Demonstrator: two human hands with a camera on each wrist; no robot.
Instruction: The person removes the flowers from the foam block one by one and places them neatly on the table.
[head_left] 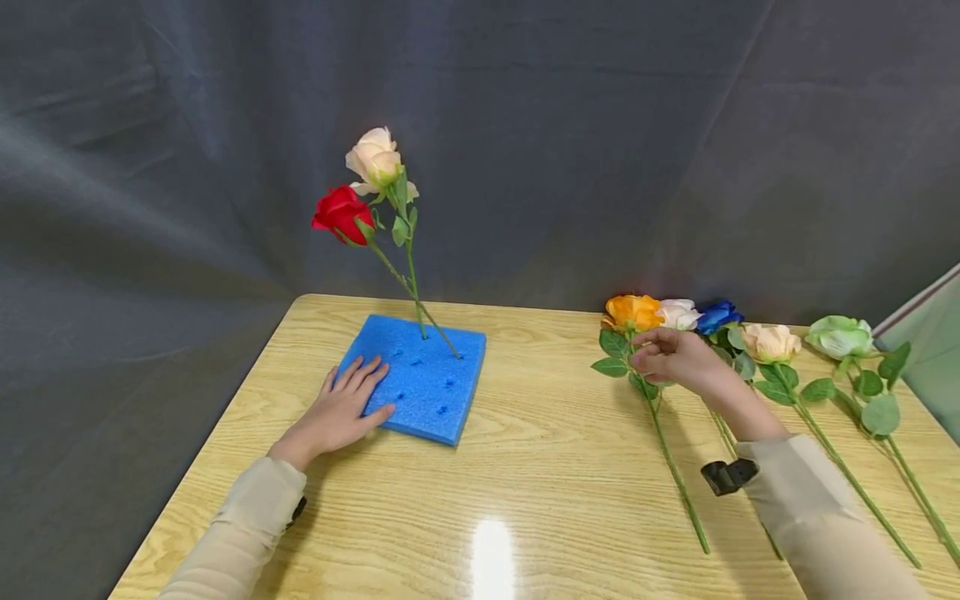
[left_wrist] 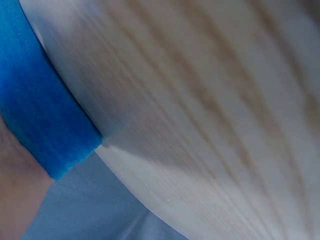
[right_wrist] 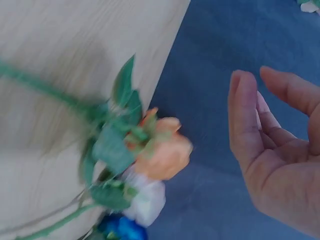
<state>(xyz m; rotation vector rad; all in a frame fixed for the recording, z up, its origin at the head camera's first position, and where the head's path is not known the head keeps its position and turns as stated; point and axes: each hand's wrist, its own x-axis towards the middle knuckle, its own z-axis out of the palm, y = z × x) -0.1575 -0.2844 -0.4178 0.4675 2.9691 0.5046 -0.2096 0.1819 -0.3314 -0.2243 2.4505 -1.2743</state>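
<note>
My left hand [head_left: 341, 412] rests with spread fingers on the left part of a blue foam block [head_left: 427, 400], whose edge [left_wrist: 45, 100] also shows in the left wrist view. Two artificial roses stand tilted in the block: a red rose [head_left: 343, 215] and a cream rose [head_left: 375, 160], their stems crossing. Over the stem of an orange rose [head_left: 633, 313] hovers my right hand [head_left: 675, 360]. In the right wrist view its fingers are loosely bent, with a gap between thumb and fingertips and nothing held. The orange rose [right_wrist: 164, 150] is apart from the hand there.
Right of the orange rose lie a white rose [head_left: 678, 314], a blue rose [head_left: 720, 317], a peach rose [head_left: 771, 342] and a pale green rose [head_left: 840, 337], stems toward the front. The wooden table [head_left: 555, 467] ends at a dark curtain [head_left: 525, 167]. Several small holes dot the foam.
</note>
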